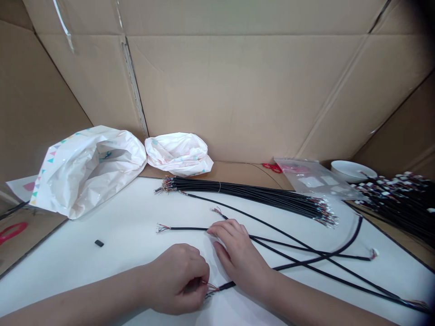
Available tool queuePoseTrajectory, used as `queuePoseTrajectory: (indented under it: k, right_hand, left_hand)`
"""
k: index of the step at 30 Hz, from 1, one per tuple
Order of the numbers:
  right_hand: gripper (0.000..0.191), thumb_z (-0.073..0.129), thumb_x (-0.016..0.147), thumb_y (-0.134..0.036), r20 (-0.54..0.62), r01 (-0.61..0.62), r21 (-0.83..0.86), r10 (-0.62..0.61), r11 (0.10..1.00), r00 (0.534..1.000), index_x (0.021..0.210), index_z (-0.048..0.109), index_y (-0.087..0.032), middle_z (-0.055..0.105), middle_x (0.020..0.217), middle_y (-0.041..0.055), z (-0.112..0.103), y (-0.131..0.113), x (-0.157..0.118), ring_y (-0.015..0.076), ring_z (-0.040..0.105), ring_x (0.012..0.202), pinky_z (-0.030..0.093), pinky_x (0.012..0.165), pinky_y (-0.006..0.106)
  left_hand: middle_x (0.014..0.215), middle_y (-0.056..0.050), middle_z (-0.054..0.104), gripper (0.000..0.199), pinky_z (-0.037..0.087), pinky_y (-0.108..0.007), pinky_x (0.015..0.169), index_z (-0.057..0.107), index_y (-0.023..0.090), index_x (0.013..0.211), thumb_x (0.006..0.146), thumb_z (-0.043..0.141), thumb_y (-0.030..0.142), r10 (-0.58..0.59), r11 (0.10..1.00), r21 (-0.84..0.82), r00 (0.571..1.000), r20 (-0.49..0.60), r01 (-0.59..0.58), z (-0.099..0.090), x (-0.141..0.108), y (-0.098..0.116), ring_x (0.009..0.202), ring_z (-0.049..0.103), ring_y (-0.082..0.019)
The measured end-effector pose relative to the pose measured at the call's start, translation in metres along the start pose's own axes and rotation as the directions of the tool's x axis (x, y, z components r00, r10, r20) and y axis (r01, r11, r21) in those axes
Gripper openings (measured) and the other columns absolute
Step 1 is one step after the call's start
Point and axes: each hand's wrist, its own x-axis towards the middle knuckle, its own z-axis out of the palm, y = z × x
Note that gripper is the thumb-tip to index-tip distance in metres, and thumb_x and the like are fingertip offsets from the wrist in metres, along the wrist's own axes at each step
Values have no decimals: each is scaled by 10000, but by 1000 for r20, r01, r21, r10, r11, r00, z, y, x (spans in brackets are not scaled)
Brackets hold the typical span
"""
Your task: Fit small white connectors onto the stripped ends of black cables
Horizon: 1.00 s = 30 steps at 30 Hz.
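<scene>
My left hand is closed in a pinch on the thin coloured wires at the end of a thick black cable. That cable passes beneath my right wrist and curves up on the right. My right hand lies over the cables with thumb and fingers apart, its fingertips at a thinner black cable with small connectors at its left end. Another loose cable crosses under the same hand. Part of the thick cable is hidden by my right arm. A small black piece sits left of my hands.
Behind the hands lies a tied bundle of black cables. Two white plastic bags stand at the back left. At the right are a clear bag, a white bowl and more cables. Cardboard walls enclose the white table.
</scene>
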Motion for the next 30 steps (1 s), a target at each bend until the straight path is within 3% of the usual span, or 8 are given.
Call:
queuePoseTrajectory:
  k: [11,15,20,25,30]
  right_hand:
    - [269,415,789,-47,14,15,-2,-15,1000,1000,981,544,-185,569,1008,61,0,-2,-2,204,459,964,379,813,386]
    - [266,412,790,-54,-35,15,-26,-16,1000,999,974,549,-189,572,1008,66,-1,1,0,206,472,962,379,813,386]
    - [225,423,806,-91,-201,-82,-120,56,989,978,979,542,-171,571,995,73,-11,19,11,208,483,925,377,803,382]
    - [108,488,815,-196,-157,-210,-201,180,957,971,856,583,-166,595,861,55,-16,38,21,209,496,834,365,745,366]
    - [111,492,806,-220,-109,-265,-188,248,946,963,811,592,-171,597,813,37,-16,41,23,191,502,804,350,726,345]
  left_hand:
    - [539,6,524,65,333,-234,553,440,176,616,676,464,168,-18,1000,0,999,43,18,-1,2,0,502,381,-110]
    - [540,4,529,68,330,-232,556,433,176,617,679,463,172,-27,1000,-1,999,47,27,-1,2,0,507,384,-111]
    - [530,15,512,65,325,-221,548,423,177,621,635,474,139,-36,999,-24,998,52,38,-2,2,1,501,372,-104]
    - [513,16,496,86,325,-227,549,410,177,607,641,483,147,-46,998,-27,997,61,48,-2,1,1,497,369,-106]
    - [517,19,491,97,321,-228,542,401,175,601,648,482,151,-44,999,-18,998,55,45,-2,0,1,499,360,-103]
